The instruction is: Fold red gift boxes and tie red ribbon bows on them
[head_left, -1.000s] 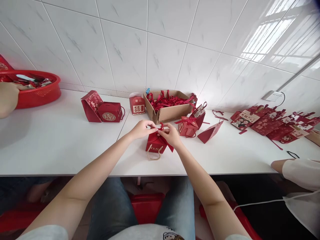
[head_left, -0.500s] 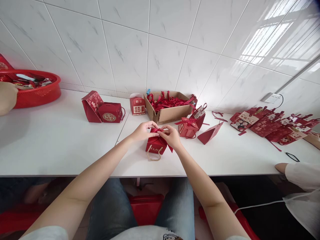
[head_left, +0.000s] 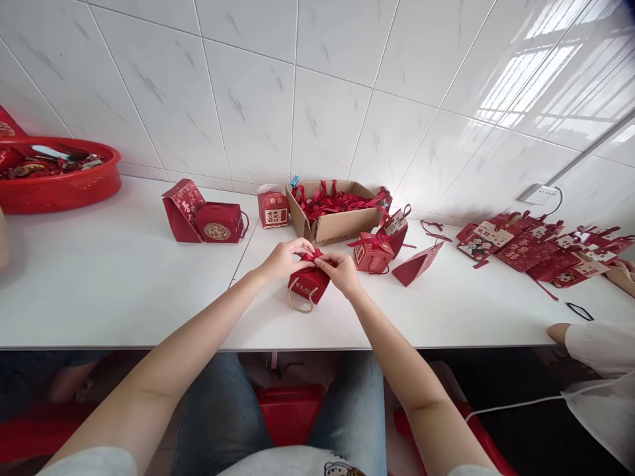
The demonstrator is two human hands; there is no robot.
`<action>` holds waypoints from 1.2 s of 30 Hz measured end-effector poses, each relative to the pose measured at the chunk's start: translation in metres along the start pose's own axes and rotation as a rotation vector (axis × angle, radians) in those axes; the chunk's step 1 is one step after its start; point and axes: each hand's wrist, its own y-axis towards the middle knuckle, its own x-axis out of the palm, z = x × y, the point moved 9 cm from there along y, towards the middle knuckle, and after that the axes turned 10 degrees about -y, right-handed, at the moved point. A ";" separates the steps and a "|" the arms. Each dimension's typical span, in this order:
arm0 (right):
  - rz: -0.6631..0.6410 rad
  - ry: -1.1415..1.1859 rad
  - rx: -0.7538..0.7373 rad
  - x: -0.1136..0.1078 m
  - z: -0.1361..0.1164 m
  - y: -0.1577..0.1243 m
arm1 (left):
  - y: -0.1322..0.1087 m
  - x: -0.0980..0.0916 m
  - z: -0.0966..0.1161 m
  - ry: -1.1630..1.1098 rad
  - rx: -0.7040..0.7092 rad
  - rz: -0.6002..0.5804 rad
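Note:
In front of me on the white table stands a small red gift box (head_left: 308, 284) with gold lettering and a twisted cord handle (head_left: 300, 306) hanging over its near side. A red ribbon (head_left: 311, 256) is gathered on top of the box. My left hand (head_left: 288, 258) pinches the ribbon from the left. From the right, my right hand (head_left: 340, 270) has its thumb and forefinger closed on the same ribbon. The fingers of both hands nearly meet and partly cover the ribbon's middle.
Behind the hands a cardboard box (head_left: 342, 228) holds many red ribbons. Red gift boxes (head_left: 221, 223) stand to the left, others (head_left: 374, 253) to the right. A red basket (head_left: 64, 188) of small packets is far left. Finished-looking bags (head_left: 526, 248) lie far right, beside another person's arm (head_left: 558, 332).
The gift box has turned slightly and its cord handle has shifted left. My hands stay on the ribbon. At far left, another person's hand has withdrawn from the basket.

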 end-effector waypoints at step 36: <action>0.024 -0.381 -0.335 -0.006 -0.031 -0.016 | -0.008 0.009 0.011 0.190 0.102 -0.046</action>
